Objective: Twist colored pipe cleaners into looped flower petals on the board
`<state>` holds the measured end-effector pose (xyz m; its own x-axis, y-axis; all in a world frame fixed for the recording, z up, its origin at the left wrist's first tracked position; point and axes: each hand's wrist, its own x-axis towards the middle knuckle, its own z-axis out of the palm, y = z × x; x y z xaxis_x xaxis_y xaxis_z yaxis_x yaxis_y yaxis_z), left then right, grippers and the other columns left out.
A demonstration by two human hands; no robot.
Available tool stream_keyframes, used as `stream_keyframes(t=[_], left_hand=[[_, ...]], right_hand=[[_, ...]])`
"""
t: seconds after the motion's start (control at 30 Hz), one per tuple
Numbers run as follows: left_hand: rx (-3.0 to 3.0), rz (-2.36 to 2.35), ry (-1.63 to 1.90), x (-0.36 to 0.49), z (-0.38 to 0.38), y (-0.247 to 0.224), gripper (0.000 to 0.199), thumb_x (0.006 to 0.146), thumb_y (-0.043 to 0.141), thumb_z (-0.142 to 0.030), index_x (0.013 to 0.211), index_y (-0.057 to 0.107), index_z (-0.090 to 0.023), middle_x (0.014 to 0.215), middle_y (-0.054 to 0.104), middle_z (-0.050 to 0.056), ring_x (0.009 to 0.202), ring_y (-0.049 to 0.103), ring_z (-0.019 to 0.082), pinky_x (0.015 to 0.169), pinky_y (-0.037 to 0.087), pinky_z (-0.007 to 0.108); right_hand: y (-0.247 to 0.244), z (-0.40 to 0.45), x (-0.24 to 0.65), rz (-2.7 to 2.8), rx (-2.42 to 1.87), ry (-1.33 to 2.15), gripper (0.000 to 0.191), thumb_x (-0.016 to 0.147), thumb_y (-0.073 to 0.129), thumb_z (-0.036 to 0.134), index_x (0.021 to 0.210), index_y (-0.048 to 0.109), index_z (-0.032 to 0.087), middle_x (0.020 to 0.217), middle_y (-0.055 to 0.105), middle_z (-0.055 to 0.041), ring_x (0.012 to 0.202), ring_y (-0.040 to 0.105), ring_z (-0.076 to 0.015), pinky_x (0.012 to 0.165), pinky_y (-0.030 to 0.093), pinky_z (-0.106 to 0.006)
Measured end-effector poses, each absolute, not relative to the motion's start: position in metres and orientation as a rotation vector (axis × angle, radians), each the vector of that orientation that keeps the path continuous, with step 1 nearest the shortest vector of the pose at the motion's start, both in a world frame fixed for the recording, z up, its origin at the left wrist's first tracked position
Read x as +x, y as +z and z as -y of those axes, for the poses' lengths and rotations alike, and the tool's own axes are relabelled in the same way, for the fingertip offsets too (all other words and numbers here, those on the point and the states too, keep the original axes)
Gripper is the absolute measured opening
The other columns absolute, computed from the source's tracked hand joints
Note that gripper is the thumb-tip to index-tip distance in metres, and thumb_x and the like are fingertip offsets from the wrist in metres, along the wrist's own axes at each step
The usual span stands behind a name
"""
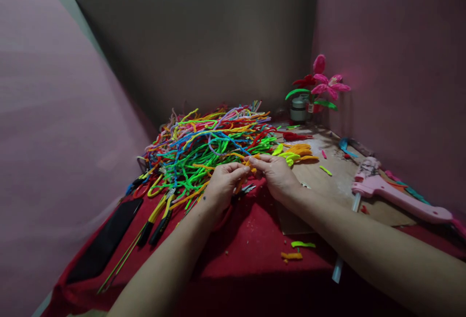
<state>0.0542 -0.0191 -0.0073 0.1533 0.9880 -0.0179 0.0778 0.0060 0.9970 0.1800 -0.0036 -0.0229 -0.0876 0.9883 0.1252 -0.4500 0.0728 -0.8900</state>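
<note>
My left hand [223, 187] and my right hand [279, 177] meet over the front of the pile, fingers closed in a pinch. Between them is an orange pipe cleaner [254, 169]; its exact shape is partly hidden by my fingers. Just behind spreads a large heap of pipe cleaners [214, 144] in green, blue, red, yellow and other colours. Close to my right hand lie orange fuzzy pieces [300, 152] and yellow-green looped pieces [290, 158]. Under my hands, pointed metal tips [249, 188] of a tool show on the red cloth.
Yellow-and-black pliers [157, 220] and a black phone [105, 241] lie at left on the red cloth [251, 249]. A pink glue gun [400, 195] with its glue stick rests right, on a brown board [337, 181]. A pink flower [330, 85] stands behind by a grey container [298, 108].
</note>
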Motion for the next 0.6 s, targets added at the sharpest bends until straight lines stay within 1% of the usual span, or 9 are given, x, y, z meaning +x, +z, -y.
stream_keyframes(t=[0.1,0.2,0.43,0.5,0.6], left_hand=[[1.211,-1.141,1.005,0.054,0.017,-0.008,0.021,0.063,0.066,-0.028,0.058,0.052,-0.013,0.042,0.043,-0.006,0.034,0.029,0.003,0.036,0.017,0.018],[1.117,-1.096,0.967,0.052,0.016,-0.007,0.019,0.061,0.066,-0.026,0.059,0.051,-0.014,0.042,0.043,-0.006,0.032,0.027,0.002,0.034,0.015,0.017],[1.105,-1.111,0.881,0.046,0.015,-0.002,0.017,0.059,0.066,-0.023,0.059,0.051,-0.013,0.04,0.044,-0.005,0.03,0.027,0.002,0.034,0.015,0.017],[1.146,-1.11,0.854,0.042,0.014,-0.002,0.02,0.061,0.066,-0.025,0.058,0.051,-0.013,0.041,0.044,-0.005,0.031,0.027,0.002,0.035,0.015,0.017],[1.231,-1.075,0.814,0.038,0.012,-0.002,0.022,0.065,0.065,-0.029,0.057,0.052,-0.012,0.042,0.047,-0.004,0.033,0.029,0.003,0.036,0.016,0.018]], right_hand=[[-0.025,0.005,0.18,1.17,-0.767,1.129,0.017,0.065,0.066,0.031,0.058,0.066,0.015,0.061,0.05,0.0015,0.059,0.046,-0.0096,0.057,0.036,-0.024],[-0.025,0.005,0.181,1.261,-0.774,1.035,0.017,0.069,0.063,0.031,0.065,0.069,0.016,0.066,0.051,0.0001,0.065,0.048,-0.0112,0.061,0.038,-0.025],[-0.021,0.008,0.183,1.358,-0.73,1.035,0.014,0.07,0.062,0.027,0.069,0.07,0.016,0.071,0.055,-0.0015,0.072,0.052,-0.013,0.065,0.041,-0.026],[-0.021,0.008,0.182,1.319,-0.734,1.089,0.015,0.068,0.063,0.029,0.069,0.07,0.015,0.07,0.055,-0.0011,0.068,0.052,-0.012,0.063,0.04,-0.025],[-0.021,0.006,0.18,1.179,-0.727,1.282,0.021,0.066,0.064,0.033,0.072,0.069,0.014,0.062,0.055,0.0006,0.057,0.048,-0.0094,0.055,0.037,-0.024]])
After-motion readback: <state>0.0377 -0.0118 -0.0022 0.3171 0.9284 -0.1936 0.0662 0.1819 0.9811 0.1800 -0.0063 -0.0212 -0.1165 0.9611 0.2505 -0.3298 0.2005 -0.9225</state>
